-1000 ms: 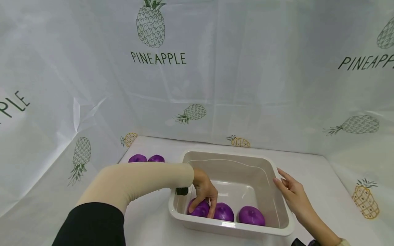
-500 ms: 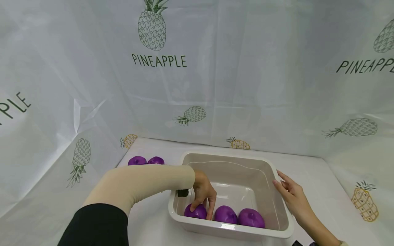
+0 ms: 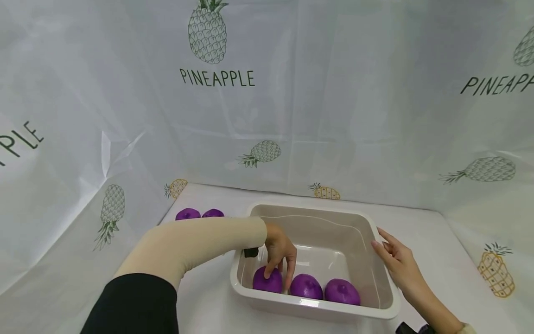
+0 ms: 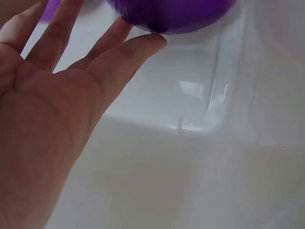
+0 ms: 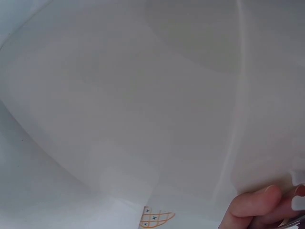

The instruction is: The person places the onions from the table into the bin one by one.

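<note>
A cream plastic bin (image 3: 333, 311) stands on the white table. Three glossy purple, ball-like things with small nubs lie along its near wall. My left hand (image 3: 280, 253) reaches into the bin and holds the leftmost purple ball (image 3: 265, 282), thumb on its near face and fingers on its right side. The left wrist view shows the thumb tip against the ball's edge, the palm turned to the camera. Beside that hand sit the middle ball (image 3: 306, 286) and the right ball (image 3: 342, 292). My right hand (image 3: 398, 262) grips the bin's right rim; its fingers (image 5: 252, 205) lie along the wall.
Two more purple balls (image 3: 188, 214) lie on the table (image 3: 200, 297) behind the left sleeve, partly hidden. A pineapple-print sheet (image 3: 367, 106) hangs at the back and sides. A black object (image 3: 413, 328) shows at the bottom edge by the right wrist.
The left ball has shifted slightly left under my left hand, then a little back from the near wall. The middle ball shows more fully. My right hand stays on the rim.
</note>
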`<act>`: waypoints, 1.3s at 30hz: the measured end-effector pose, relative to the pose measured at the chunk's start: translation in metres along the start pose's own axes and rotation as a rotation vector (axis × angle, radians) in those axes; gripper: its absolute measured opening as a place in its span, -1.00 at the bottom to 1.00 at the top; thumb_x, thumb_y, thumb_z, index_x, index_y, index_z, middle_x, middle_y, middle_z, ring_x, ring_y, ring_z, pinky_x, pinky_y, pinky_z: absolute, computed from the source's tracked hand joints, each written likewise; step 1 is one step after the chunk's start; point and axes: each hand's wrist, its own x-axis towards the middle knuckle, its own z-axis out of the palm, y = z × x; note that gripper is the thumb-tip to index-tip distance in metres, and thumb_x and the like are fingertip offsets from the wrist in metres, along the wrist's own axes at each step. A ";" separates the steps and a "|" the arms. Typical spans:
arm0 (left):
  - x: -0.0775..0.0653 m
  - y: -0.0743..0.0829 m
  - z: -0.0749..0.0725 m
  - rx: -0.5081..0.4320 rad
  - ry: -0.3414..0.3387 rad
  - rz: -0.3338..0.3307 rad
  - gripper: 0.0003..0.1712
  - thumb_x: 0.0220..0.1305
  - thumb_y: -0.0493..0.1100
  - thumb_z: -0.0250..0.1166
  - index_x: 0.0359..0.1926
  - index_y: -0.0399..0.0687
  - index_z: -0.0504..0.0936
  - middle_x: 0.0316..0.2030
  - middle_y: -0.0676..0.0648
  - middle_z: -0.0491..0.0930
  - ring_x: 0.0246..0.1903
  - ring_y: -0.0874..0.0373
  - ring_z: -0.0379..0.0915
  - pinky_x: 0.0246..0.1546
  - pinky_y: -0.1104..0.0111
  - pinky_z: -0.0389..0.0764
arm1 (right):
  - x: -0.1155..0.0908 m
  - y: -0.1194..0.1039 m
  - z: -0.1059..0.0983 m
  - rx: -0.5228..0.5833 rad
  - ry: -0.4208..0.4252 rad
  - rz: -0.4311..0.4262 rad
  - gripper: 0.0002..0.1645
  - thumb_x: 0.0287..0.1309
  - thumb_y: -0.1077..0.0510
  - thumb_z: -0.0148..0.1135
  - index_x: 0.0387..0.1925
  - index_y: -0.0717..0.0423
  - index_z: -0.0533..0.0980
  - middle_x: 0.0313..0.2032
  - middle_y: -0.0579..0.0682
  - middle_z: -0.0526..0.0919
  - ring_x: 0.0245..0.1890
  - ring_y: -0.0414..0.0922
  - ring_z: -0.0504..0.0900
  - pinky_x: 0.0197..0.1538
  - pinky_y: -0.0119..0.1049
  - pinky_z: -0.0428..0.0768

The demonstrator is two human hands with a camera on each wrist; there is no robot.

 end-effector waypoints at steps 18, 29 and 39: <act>-0.072 -0.013 -0.052 0.048 0.164 0.340 -0.43 0.08 -0.45 0.48 0.17 -0.22 0.63 0.18 -0.14 0.58 0.16 0.04 0.50 0.20 0.33 0.48 | 0.007 -0.001 0.003 -0.019 -0.004 -0.016 -0.37 0.49 0.20 0.05 0.40 0.50 0.16 -0.20 0.34 0.69 -0.42 -0.22 0.71 -0.45 -0.28 0.70; -0.150 -0.082 -0.047 -0.045 0.561 0.435 -0.39 0.19 -0.22 0.47 0.27 -0.17 0.54 0.25 0.00 0.52 0.29 -0.09 0.37 0.32 0.09 0.35 | 0.006 0.001 0.004 -0.035 0.007 -0.008 -0.38 0.48 0.21 0.07 0.39 0.48 0.19 -0.23 0.19 0.73 -0.44 -0.26 0.70 -0.47 -0.28 0.70; -0.174 -0.184 -0.004 -0.167 0.919 0.360 -0.36 0.24 -0.11 0.45 0.33 -0.07 0.50 0.31 -0.10 0.45 0.36 -0.15 0.24 0.37 -0.03 0.24 | 0.002 0.003 0.002 -0.066 -0.012 0.034 -0.35 0.49 0.19 0.06 0.41 0.49 0.14 -0.20 0.19 0.73 -0.43 -0.28 0.69 -0.45 -0.31 0.69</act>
